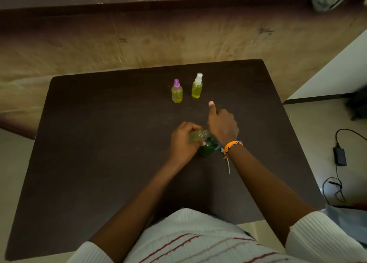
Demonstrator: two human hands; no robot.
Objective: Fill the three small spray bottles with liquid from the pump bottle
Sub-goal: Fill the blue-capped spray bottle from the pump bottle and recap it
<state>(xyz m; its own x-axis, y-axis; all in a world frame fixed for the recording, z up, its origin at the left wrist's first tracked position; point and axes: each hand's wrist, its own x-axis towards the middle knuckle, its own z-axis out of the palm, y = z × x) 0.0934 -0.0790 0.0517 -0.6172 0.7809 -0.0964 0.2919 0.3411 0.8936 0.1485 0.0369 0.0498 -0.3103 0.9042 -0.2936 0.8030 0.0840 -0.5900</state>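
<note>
Holding a small uncapped clear plastic spray bottle [196, 137] tilted in our left hand [183, 141], fingers curled round it, we rest our right hand [223, 126], thumb raised, atop the green pump bottle [208, 148]; its grip we cannot tell. Two filled yellow spray bottles, purple-capped [176, 91] and white-capped [197, 86], stand near the dark wooden table's [99, 143] far edge. No labels are legible. Bare tabletop lies left and right.

left hand [183, 141] gripping, right hand [223, 126] curled (thumb up)
</note>
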